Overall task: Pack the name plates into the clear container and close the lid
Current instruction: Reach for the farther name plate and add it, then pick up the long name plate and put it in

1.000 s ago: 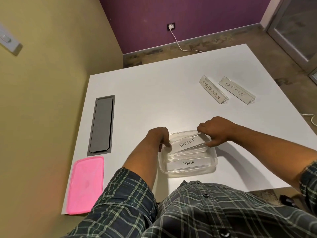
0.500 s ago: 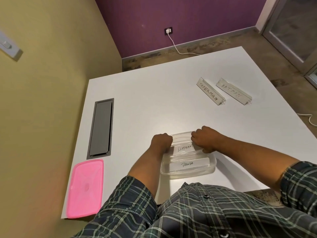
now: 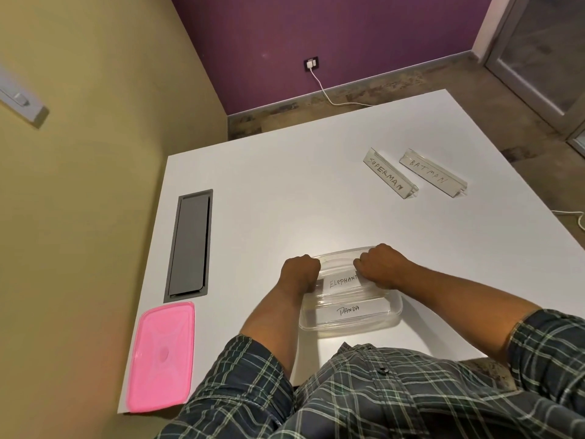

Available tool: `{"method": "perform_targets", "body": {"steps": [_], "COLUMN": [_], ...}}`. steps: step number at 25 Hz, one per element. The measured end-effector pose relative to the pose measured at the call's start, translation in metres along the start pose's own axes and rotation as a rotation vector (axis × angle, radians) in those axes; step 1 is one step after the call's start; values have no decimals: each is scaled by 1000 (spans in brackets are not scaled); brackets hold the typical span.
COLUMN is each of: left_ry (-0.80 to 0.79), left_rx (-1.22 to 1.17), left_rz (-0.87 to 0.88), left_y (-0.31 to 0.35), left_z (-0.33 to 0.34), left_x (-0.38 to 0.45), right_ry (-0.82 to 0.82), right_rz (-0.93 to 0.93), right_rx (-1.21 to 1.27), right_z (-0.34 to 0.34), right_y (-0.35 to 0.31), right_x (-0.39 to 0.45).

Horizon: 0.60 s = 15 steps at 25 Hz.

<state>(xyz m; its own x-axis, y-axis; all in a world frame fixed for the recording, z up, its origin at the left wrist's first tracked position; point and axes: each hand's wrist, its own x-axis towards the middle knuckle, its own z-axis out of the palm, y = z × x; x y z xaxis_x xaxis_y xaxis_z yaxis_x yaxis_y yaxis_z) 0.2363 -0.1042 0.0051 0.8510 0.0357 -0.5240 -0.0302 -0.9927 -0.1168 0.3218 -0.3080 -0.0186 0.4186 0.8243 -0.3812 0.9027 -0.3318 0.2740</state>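
The clear container (image 3: 394,315) sits at the table's near edge, just in front of me. Inside it lies a plate marked PANDA (image 3: 348,311) along the near wall. A plate marked ELEPHANT (image 3: 343,282) lies behind it, low in the container. My left hand (image 3: 299,274) grips its left end and my right hand (image 3: 381,266) grips its right end, fingers curled over it. Two more plates, SUPERMAN (image 3: 389,177) and BATMAN (image 3: 432,172), lie side by side at the far right of the table. The pink lid (image 3: 161,356) rests flat at the near left corner.
A grey cable hatch (image 3: 190,245) is set into the white table (image 3: 285,191) on the left. A yellow wall runs close along the table's left side. A white cable crosses the floor beyond the far edge.
Both hands have lowered the ELEPHANT plate from a tilt above the rim down into the container, and the right hand has closed in toward the left.
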Motion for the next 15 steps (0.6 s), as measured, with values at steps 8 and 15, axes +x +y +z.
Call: {"method": "perform_targets", "body": {"steps": [8,15], "left_ry": [-91,162], "left_rx": [-139,-617], "left_rz": [43,-131], "left_y": [-5,-14], "left_z": [-30,-93], "left_x": [18,56], "right_ry": [86,430], "right_rz": [-42,490], "right_rx": [87,460], "right_z": [6,-7], "right_y": [8,71], "right_x": [-3,-6]}}
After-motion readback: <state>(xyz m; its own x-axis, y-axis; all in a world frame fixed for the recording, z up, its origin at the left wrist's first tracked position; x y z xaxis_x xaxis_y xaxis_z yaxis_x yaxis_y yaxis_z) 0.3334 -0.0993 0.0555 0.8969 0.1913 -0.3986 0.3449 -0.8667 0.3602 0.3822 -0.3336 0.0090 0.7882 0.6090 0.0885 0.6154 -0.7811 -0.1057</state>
